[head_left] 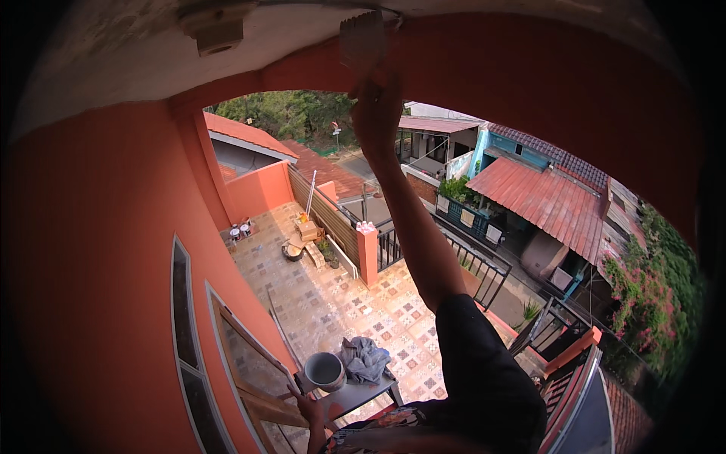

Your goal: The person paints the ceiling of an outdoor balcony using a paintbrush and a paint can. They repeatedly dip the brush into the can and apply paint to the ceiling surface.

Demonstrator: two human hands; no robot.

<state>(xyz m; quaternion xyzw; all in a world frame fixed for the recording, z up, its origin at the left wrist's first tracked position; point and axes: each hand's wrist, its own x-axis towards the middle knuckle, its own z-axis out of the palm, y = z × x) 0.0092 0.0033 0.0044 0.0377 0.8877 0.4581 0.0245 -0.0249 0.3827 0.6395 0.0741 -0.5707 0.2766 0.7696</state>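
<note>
My right arm, in a black sleeve, reaches up overhead. My right hand is closed around a wide flat paintbrush, somewhat blurred. The brush's bristle end points up, at the line where the red-orange beam meets the pale ceiling. Low down, my left hand grips the edge of a dark raised platform. On that platform, just past the left hand, stand a grey bucket and a crumpled grey cloth. The bucket's contents are hard to make out.
A box-like fixture hangs from the ceiling. Framed windows line the orange wall at left. Far below lies a patterned tiled floor with paint cans, a cardboard box and an orange pillar.
</note>
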